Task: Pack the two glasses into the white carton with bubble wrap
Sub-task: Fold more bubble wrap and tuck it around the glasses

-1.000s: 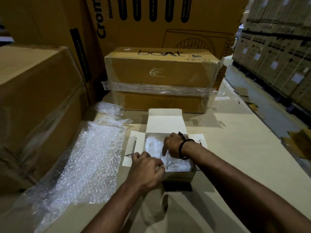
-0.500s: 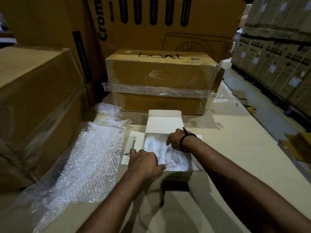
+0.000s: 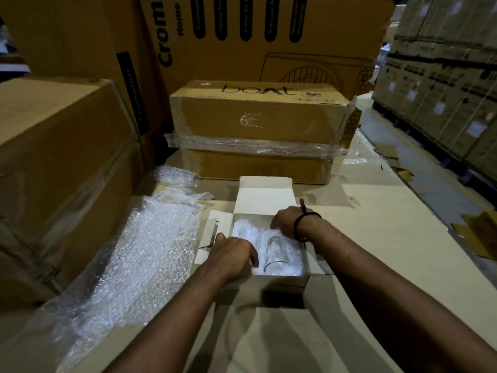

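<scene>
an open white carton (image 3: 279,281) sits on a desk (image 3: 376,238), lined with bubble wrap (image 3: 243,230). one clear glass (image 3: 277,251) lies inside toward 4 o'clock; a second is not clearly visible. the left hand (image 3: 231,251) curls in at the carton's 8 o'clock edge, the right hand (image 3: 287,223) at 1 o'clock. whether either grip holds anything cannot be told. the glass is probably light, slippery and fragile, best held round its padded body.

Pale table (image 3: 376,238) carrying packing goods.
The open white carton (image 3: 265,200) sits mid-table, a loose sheet of bubble wrap (image 3: 139,259) lies just left of it, and a film-wrapped brown box (image 3: 258,122) marked "boat" stands behind.
</scene>
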`<control>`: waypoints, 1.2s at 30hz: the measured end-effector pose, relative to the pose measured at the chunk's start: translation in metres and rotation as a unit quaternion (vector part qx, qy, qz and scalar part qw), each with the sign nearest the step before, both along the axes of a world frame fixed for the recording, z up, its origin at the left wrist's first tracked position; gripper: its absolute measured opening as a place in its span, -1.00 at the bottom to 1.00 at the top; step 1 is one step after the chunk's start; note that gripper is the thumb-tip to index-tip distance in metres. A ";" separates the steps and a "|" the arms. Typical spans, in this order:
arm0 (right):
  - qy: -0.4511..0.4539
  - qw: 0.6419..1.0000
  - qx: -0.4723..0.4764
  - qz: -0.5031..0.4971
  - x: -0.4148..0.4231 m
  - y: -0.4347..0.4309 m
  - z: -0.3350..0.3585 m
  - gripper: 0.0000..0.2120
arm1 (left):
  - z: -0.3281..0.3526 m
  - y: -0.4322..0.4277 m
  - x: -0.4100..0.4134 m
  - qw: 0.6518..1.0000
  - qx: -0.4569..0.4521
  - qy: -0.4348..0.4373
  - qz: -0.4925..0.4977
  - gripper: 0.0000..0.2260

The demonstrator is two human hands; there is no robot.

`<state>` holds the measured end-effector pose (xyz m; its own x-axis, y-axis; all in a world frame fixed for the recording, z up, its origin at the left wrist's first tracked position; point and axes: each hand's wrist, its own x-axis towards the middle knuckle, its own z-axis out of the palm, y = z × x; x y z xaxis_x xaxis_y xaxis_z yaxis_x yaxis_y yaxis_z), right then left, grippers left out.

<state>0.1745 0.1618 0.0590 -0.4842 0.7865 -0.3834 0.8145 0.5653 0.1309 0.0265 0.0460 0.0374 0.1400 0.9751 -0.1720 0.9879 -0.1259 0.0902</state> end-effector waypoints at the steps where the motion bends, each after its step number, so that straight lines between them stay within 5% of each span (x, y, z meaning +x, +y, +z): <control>1: -0.003 1.000 0.022 0.001 0.004 0.002 -0.003 -0.54 | -0.002 -0.005 -0.004 1.000 0.001 -0.020 -0.014 -0.75; 7: -0.112 0.993 0.041 0.017 0.005 -0.007 -0.017 -0.60 | -0.009 -0.025 -0.009 0.998 -0.007 -0.011 -0.056 -0.47; 12: 0.049 0.998 -0.031 -0.035 -0.003 -0.003 0.002 -0.57 | -0.008 -0.038 -0.014 0.990 0.075 -0.101 -0.067 -0.51; 17: 0.066 0.988 -0.104 -0.092 -0.019 -0.006 -0.012 -0.65 | -0.008 -0.043 -0.011 0.993 0.030 -0.082 -0.081 -0.65; 25: 0.204 0.952 -0.168 -0.155 -0.047 0.004 0.013 -0.32 | -0.011 -0.045 -0.018 0.991 0.091 -0.062 -0.075 -0.58; 31: 0.158 0.946 -0.202 -0.198 -0.070 0.000 -0.001 -0.11 | -0.011 -0.048 -0.019 0.994 0.076 -0.045 -0.068 -0.61; 36: 0.233 0.920 -0.227 -0.217 -0.074 0.010 0.014 -0.29 | -0.016 -0.056 -0.025 0.986 0.165 0.008 -0.013 -0.61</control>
